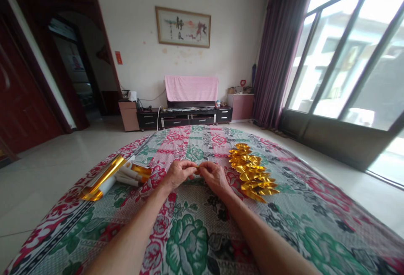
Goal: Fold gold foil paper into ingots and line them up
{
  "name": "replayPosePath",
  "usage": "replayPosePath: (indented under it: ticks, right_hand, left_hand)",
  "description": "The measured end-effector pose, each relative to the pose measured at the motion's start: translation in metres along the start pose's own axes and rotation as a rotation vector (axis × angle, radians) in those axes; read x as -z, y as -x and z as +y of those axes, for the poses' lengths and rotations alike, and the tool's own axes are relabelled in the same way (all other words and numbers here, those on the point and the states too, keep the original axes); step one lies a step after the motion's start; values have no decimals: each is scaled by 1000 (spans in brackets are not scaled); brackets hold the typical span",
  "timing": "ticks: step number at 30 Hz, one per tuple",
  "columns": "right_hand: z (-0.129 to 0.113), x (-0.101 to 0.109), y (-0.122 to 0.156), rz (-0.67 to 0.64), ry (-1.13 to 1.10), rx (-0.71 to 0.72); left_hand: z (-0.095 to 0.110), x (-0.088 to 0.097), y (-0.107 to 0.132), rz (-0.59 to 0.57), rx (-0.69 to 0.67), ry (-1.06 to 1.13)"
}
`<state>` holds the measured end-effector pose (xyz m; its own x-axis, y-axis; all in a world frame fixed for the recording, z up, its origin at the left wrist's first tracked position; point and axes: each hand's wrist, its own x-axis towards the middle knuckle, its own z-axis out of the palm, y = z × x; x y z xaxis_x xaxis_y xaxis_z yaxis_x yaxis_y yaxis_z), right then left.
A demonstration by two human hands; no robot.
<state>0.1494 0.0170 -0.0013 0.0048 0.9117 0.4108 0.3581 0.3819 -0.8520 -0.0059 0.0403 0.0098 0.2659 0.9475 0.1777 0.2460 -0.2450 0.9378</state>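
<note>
My left hand (179,173) and my right hand (213,175) meet over the middle of the table, fingertips pinched together. Between them a small bit of gold foil paper (198,169) shows; most of it is hidden by my fingers. Right of my hands lies a row of folded gold foil paper pieces (252,170), pointed and shiny, stacked close against one another. To the left rest curled gold foil sheets (109,175) with white undersides, some rolled into tubes.
A floral cloth (187,243) in red, green and grey covers the round table. Beyond it stands a low black TV cabinet (191,115) with a pink cloth (191,88) draped over a screen. Tall windows (344,56) and a purple curtain (277,48) are on the right.
</note>
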Motion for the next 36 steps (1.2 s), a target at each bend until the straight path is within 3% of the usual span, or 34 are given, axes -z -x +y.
replayPosePath:
  ticks: [20, 36]
  right_hand:
    - [2, 2, -1, -90, -81, 13]
    - [-3, 2, 0, -50, 101, -13]
  left_hand:
    - [-6, 2, 0, -7, 44, 6]
    - [-5, 2, 1, -36, 35, -27]
